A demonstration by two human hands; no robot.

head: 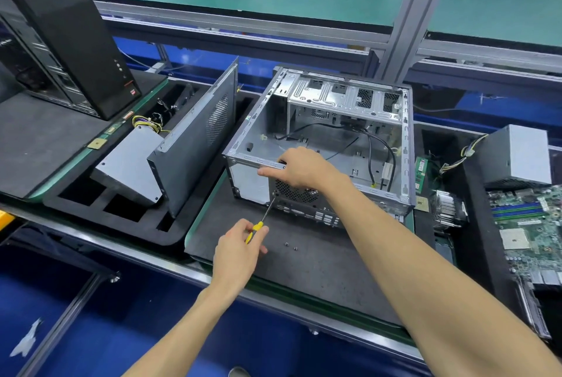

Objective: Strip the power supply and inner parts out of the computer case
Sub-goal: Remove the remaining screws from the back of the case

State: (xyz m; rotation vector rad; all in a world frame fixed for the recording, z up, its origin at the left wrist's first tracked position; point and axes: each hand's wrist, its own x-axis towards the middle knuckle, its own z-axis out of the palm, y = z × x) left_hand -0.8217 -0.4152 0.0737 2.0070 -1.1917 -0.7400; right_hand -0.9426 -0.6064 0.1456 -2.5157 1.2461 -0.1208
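A: Position of the case?

B: Computer case [322, 145], centre of frame, lying on its side on a dark mat [304, 267], open face up. Mostly gutted; black cables [377, 148] trail across the inside floor, drive cage at the far end.

A: Hands?

B: Right hand [299, 168] draped over the near top rail of the case, fingers curled over the edge above the fan grille, gripping it. Left hand [240, 247], lower centre, wrapped round the yellow handle of a screwdriver [264, 218]. Shaft angles up and right; tip meets the rear panel at the lower left corner of the grille.

A: Loose hardware?

B: Two small screws [291, 245] on the mat, just right of the left hand, apart from the case.

A: Parts already out?

B: Right edge of frame: grey power supply [517, 154] with a coloured wire bundle, a green motherboard [529, 224] below it, a heatsink [447, 209] and a memory stick [421, 174] close beside the case. Left of centre: a dark side panel [197, 133] leaning upright in a foam tray [121, 215], a second grey power supply [127, 166] tilted against it.

A: Upper left?

B: Black tower computer [70, 38], upright on another mat.
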